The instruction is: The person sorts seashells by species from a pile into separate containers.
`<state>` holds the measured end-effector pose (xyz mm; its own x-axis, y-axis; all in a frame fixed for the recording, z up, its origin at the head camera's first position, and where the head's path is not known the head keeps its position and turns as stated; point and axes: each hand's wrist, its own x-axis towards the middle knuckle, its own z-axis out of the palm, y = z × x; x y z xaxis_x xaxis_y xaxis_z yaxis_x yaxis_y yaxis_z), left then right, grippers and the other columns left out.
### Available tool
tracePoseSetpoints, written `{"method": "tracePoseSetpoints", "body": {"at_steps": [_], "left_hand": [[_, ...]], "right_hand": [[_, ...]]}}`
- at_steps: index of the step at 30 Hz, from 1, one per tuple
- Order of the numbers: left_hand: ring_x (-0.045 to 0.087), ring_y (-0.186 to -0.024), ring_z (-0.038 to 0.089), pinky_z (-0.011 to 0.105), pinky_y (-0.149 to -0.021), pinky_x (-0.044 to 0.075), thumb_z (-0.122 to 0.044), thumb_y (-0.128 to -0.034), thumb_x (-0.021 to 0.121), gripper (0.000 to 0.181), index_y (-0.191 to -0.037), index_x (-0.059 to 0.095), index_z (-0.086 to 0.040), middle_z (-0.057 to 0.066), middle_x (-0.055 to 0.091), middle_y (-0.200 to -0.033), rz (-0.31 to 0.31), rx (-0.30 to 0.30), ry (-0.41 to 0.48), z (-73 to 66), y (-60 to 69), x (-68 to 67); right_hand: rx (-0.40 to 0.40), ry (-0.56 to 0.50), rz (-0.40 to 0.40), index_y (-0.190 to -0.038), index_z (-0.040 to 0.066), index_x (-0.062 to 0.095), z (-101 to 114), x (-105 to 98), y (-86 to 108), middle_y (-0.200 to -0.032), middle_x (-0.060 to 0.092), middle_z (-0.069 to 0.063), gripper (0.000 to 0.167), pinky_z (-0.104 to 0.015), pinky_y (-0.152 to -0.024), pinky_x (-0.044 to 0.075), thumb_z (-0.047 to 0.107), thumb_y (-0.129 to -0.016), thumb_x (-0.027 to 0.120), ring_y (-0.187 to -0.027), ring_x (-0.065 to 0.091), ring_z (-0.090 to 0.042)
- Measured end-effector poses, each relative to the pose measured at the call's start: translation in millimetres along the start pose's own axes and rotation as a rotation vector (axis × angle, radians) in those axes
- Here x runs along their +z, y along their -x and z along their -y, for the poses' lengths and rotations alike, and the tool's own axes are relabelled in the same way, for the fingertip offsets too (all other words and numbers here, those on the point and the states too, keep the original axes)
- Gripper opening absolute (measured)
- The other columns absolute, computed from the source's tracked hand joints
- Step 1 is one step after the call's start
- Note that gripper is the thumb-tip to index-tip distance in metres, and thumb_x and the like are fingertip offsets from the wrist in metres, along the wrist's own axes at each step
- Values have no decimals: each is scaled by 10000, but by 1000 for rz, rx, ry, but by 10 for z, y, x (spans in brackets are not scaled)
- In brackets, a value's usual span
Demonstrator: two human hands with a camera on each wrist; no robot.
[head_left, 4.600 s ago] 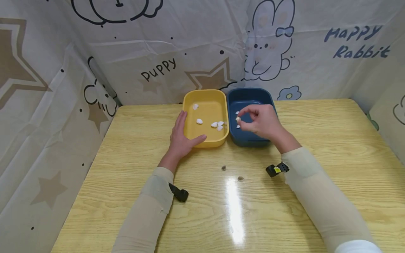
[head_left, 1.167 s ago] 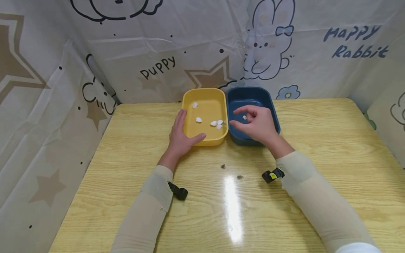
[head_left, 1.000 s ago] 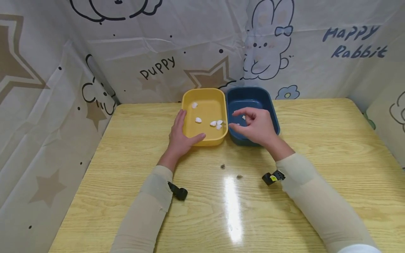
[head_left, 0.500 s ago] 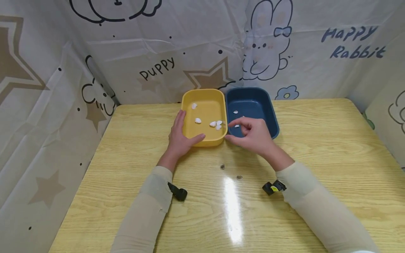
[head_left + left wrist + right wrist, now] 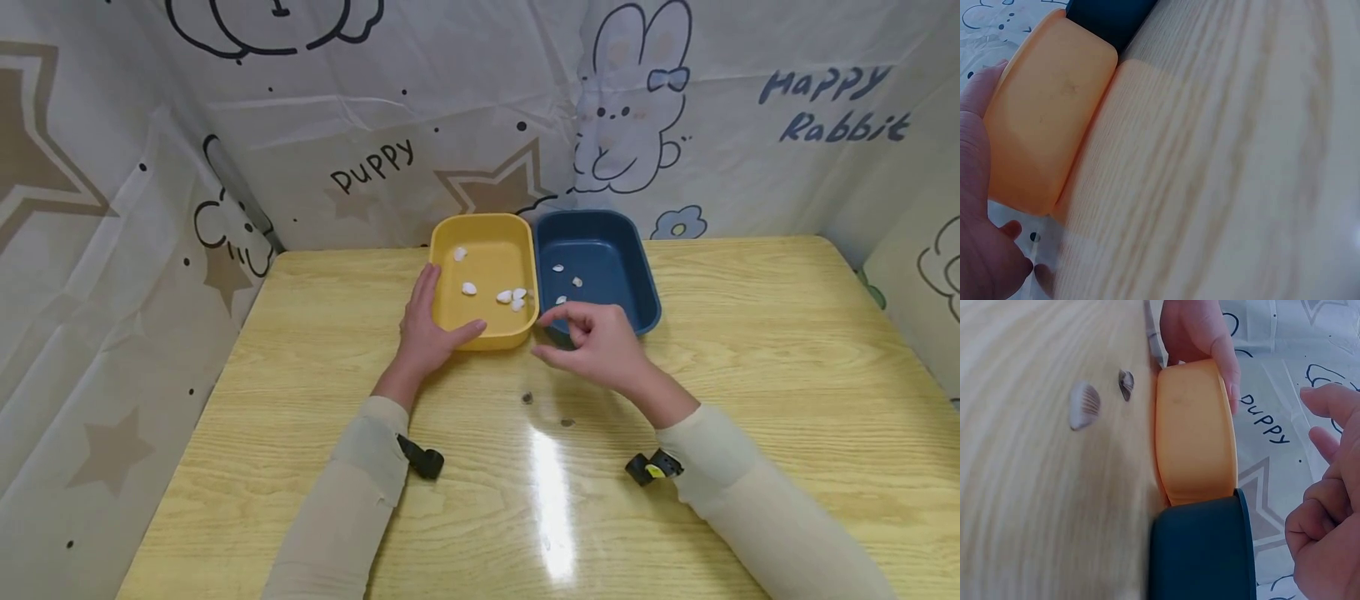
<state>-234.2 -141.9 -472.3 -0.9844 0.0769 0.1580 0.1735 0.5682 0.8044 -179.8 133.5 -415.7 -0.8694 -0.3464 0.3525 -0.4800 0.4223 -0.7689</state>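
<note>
In the head view, the left hand [image 5: 427, 329] rests at the near left corner of a yellow box [image 5: 487, 250], thumb over its front rim, straight fingers along its left side. Several white shells [image 5: 468, 289] lie inside. The right hand [image 5: 603, 346] hovers by the front rim of a dark blue box [image 5: 611, 267], thumb and forefinger apart with nothing between them, the other fingers curled in. Inside the blue box are small shells [image 5: 577, 282]. Two ribbed seashells, one darker [image 5: 1125, 384] and one paler [image 5: 1085, 405], lie on the table in the right wrist view.
Both boxes stand side by side at the back of the wooden table [image 5: 337, 333], against a printed cloth backdrop [image 5: 300, 108]. Small black cameras [image 5: 422, 458] are strapped to the wrists. A bright reflection crosses the table's middle.
The right hand first pinched a small shell over the blue box and let it go inside. It has since moved back toward the box's front, fingers apart. The left hand has stayed put.
</note>
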Motion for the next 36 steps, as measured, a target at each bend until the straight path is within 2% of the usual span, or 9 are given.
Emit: {"method": "tracePoseSetpoints", "body": {"at_steps": [5,12,22,28,36], "left_hand": [[96,-1490,203,584,-1127,93,-514,-769,817,1106,-1616,164,-230,-124,68,-1651,-2,11,-7,11,2,6],[90,-1491,194,579,-1127,93,-517,-773,813,1103,-1616,158,-236,-126,64,-1651,-1,5,-1,6,6,5],[100,-1490,204,587,-1123,100,-514,-774,819,1097,-1613,173,-230,-129,68,-1650,-5,4,4,5,4,7],[101,-1490,216,583,-1128,98,-527,-770,818,1103,-1614,174,-227,-132,65,-1649,-2,5,4,14,0,10],[96,-1492,212,571,-1134,92,-517,-777,816,1094,-1613,175,-220,-120,66,-1652,0,2,7,-10,11,-2]], "right_hand": [[-4,-20,22,-979,133,752,-19,60,50,-518,317,77,258,-297,-498,273,180,-764,887,-466,289,-104],[16,-30,78,-991,106,748,-36,148,100,-535,329,83,287,-287,-547,339,158,-750,895,-493,305,-95],[50,-22,167,-1006,43,742,-88,237,163,-529,317,99,303,-291,-529,320,153,-758,877,-488,313,-93],[120,-24,234,-1024,64,736,-130,273,197,-528,313,90,337,-290,-508,303,191,-753,890,-473,305,-90],[136,32,292,-1021,108,734,-161,310,228,-515,344,88,309,-286,-482,333,195,-762,879,-439,343,-72]]}}
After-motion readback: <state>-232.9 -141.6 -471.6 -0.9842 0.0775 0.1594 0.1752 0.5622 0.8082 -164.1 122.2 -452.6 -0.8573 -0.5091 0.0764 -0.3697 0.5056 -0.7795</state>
